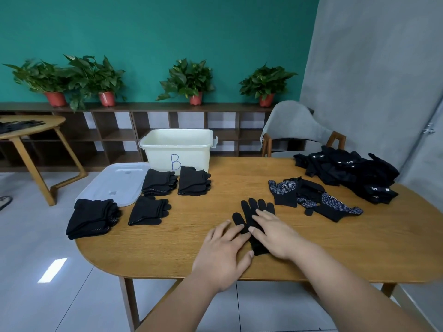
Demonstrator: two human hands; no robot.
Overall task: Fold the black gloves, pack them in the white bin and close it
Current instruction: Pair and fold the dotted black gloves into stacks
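Black glove [251, 209] flat on wooden table [182, 243], fingers toward 12 o'clock, pressed under both hands: left hand [223, 255] spread, fingertips on glove's 9 o'clock edge; right hand [275, 233] flat, fingers straight, over its 3 o'clock side; white bin [191, 154] uncovered, well apart at 11 o'clock.

Black gloves [251, 212]; white bin [178, 149].

One black glove [249, 212] lies flat near the front of the counter [182, 250], and the white bin [177, 149] stands open, its lid [115, 180] beside it.
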